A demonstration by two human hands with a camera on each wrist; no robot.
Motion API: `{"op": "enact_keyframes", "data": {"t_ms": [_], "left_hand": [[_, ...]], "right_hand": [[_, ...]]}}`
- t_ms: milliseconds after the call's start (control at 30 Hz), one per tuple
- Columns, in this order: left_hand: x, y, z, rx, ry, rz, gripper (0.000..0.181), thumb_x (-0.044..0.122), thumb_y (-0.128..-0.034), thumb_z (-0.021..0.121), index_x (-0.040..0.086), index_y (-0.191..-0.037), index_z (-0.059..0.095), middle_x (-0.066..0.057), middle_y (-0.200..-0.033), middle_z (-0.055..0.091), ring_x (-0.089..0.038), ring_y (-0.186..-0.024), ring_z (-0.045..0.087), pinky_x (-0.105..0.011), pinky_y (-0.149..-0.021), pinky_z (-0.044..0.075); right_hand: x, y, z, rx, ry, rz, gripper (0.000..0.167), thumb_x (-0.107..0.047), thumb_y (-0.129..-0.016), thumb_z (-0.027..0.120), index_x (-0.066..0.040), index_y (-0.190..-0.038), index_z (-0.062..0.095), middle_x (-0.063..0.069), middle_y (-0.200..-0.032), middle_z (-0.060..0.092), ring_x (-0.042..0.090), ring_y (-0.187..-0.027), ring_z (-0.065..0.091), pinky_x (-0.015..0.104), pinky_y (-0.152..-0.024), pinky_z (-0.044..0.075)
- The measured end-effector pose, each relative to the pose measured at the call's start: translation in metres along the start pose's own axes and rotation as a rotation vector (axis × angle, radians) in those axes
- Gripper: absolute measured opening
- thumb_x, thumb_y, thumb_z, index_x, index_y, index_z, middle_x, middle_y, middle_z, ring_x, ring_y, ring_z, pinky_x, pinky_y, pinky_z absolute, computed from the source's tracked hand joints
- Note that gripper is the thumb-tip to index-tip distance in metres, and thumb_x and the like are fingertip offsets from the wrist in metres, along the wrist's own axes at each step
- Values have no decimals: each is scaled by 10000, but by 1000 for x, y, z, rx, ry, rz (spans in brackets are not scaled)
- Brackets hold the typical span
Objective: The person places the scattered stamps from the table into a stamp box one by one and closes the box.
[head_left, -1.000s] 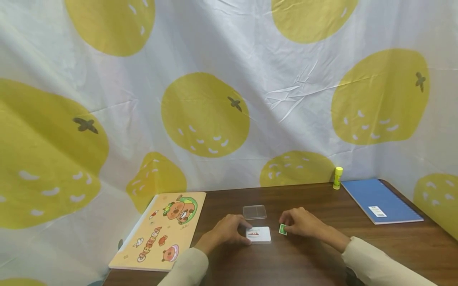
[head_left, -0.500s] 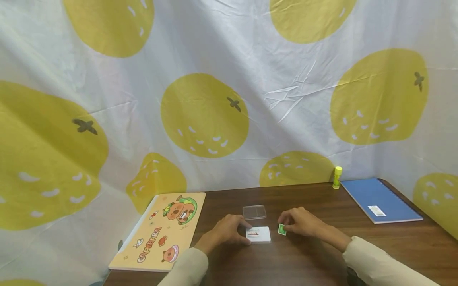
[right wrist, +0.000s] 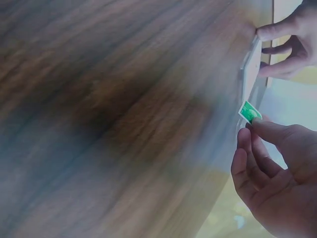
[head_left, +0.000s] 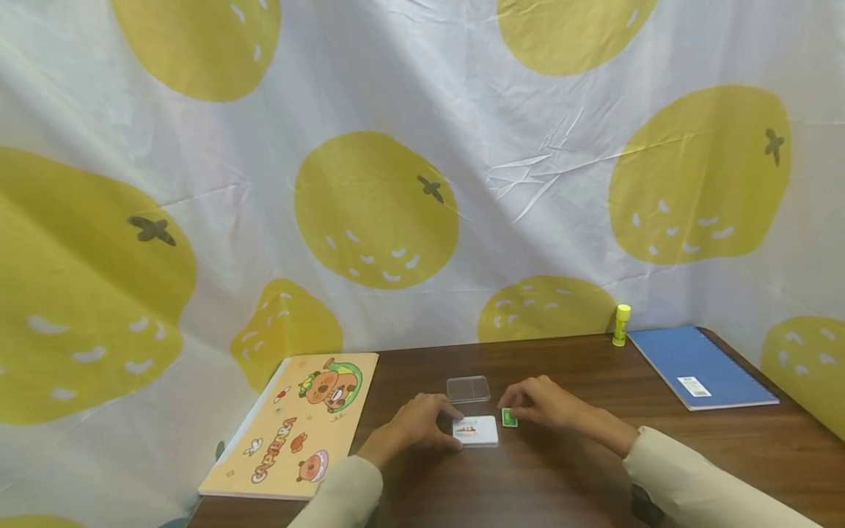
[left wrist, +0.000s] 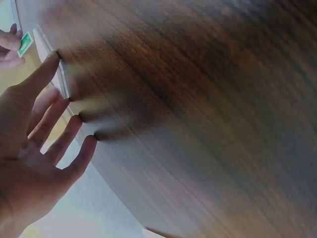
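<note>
At the table's middle, my left hand point(head_left: 422, 423) holds the left side of a flat white card stack point(head_left: 485, 430) in a shallow clear case, thumb at the near edge and finger at the far edge. A small red-and-white stamp-like picture point(head_left: 466, 427) lies on its left half. My right hand point(head_left: 544, 403) pinches a small green stamp point(head_left: 510, 418) with a white border between thumb and fingertips, just right of the case. In the right wrist view the green stamp point(right wrist: 249, 112) is tilted and held close to the case's end.
Behind the card stack lies a clear plastic lid point(head_left: 469, 389). A capybara-print folder point(head_left: 297, 425) lies at left, a blue spiral notebook point(head_left: 700, 367) at right. A yellow glue stick point(head_left: 620, 325) stands at the back, before a fruit-print curtain point(head_left: 554, 242).
My right hand has moved left with the green stamp, closer to the card stack. The left hand keeps its place at the case.
</note>
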State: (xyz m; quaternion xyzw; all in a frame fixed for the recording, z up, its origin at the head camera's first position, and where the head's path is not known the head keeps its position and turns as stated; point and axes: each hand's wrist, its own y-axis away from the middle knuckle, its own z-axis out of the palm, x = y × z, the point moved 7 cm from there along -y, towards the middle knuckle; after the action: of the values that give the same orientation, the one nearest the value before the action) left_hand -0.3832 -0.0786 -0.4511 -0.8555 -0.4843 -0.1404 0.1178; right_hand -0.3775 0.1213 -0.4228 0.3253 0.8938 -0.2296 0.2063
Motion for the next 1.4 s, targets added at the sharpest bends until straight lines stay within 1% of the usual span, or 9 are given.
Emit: {"op": "enact_keyframes", "data": {"t_ms": [267,400,500,700,767,967,1233,1400], "left_hand": [[0,1,-1,-4,24,-1,451,346,-745,948,212,-1154,811,43,-1184,723,-162,-1123,662,-385,-994,534],[0,2,0,-11,19,-4,458,357,-748,945,215,-1161,808,47,-1188,722,-159,-1122,657,-389,-990,535],[-1,1,1,-10,13,0,461,361,-747,944,218,-1164,808,47,-1181,723,-156,-1109,659,-384,-972,540],[-1,0,1,-11,9,7,465,359,-747,944,224,-1170,805,44,-1188,719,-162,-1113,658,-380,-962,540],[-1,0,1,-12,6,8,464,362,-747,943,225,-1169,806,44,-1191,719,-164,-1116,659,-379,-960,542],[0,1,0,-11,12,18,458,348,-750,944,212,-1165,807,27,-1197,721,-164,-1115,662,-374,-956,546],[-2,0,1,-9,12,21,459,350,-743,948,211,-1159,809,27,-1185,725,-157,-1109,664,-368,-958,545],[-2,0,1,-7,4,21,463,361,-741,947,218,-1159,809,33,-1182,723,-157,-1104,664,-365,-951,545]], "right_hand": [[-9,-12,4,-27,-34,16,145,-1,-937,724,-4,-1077,761,57,-884,781,159,-773,730,232,-678,565],[-13,-16,8,-33,-52,3,138,16,-930,720,16,-1063,754,90,-891,781,160,-779,735,236,-679,574],[-15,-19,12,-28,-45,-16,120,18,-925,726,15,-1042,754,94,-884,780,148,-763,729,244,-665,575],[-17,-24,21,-39,-22,-9,102,-3,-919,731,-28,-1012,762,56,-858,779,131,-750,714,240,-670,558],[-16,-26,24,-47,-15,4,104,-7,-916,729,-40,-1007,764,48,-858,779,115,-753,706,234,-674,550],[-13,-26,27,-43,7,38,99,-15,-916,738,-60,-998,769,25,-861,765,41,-737,626,237,-666,524],[-9,-25,30,-40,24,55,90,-45,-917,763,-93,-992,777,-11,-853,746,49,-741,625,245,-667,526],[-8,-25,32,-43,33,61,109,-31,-912,759,-92,-1000,778,-5,-858,748,55,-749,635,252,-673,536]]}}
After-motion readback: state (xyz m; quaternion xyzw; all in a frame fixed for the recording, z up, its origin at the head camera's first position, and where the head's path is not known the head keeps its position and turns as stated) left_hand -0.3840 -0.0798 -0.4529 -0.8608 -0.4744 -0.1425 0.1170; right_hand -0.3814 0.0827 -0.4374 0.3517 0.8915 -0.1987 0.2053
